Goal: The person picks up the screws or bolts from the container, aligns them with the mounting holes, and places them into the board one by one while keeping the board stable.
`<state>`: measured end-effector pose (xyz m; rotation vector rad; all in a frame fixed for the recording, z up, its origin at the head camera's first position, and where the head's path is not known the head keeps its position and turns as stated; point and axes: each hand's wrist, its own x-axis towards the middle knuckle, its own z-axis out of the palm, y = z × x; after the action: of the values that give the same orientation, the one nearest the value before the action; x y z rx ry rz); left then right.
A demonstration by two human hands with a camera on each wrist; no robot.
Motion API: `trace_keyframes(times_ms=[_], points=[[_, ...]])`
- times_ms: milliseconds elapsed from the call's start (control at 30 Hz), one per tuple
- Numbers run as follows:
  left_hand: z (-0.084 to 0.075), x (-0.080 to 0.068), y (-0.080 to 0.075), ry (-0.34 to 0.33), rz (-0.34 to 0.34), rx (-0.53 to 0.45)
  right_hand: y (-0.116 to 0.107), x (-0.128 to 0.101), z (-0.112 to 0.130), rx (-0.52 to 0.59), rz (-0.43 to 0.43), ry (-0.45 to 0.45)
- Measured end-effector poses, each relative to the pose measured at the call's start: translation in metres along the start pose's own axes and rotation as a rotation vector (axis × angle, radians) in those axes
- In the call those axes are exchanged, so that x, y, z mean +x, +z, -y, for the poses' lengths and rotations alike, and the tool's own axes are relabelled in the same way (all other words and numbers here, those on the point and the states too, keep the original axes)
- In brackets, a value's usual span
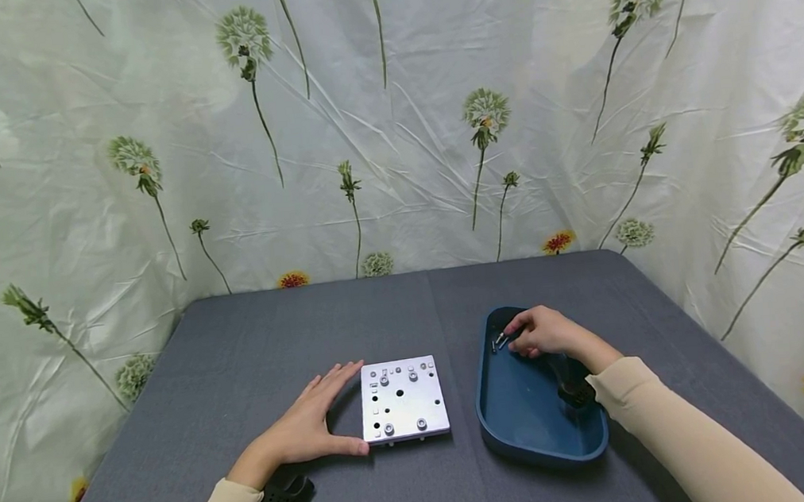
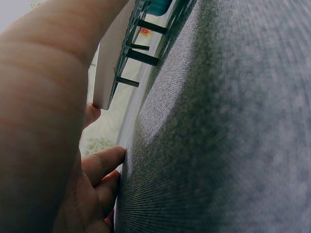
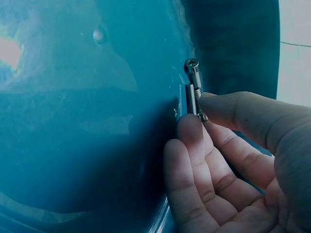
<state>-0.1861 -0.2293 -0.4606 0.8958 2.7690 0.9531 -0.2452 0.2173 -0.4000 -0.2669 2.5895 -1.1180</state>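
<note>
A square metal plate with several holes and screws lies on the grey table. My left hand rests open against its left edge, thumb at the front left corner. In the left wrist view the plate stands slightly off the cloth on screw shanks poking out below it. My right hand reaches into the far left corner of a dark blue tray. There its thumb and index finger pinch a small silver screw that lies beside another screw.
A flower-printed curtain closes in the table at the back and on both sides. A black wrist-worn camera sits on each forearm. The rest of the tray floor shows only reflections.
</note>
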Motion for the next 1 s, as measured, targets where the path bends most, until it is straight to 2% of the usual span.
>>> trace_keyframes(times_ms=[1000], points=[[0.0033, -0.0001, 0.0014, -0.013, 0.006, -0.001, 0.0031, 0.0001, 0.0017, -0.076, -0.026, 0.019]])
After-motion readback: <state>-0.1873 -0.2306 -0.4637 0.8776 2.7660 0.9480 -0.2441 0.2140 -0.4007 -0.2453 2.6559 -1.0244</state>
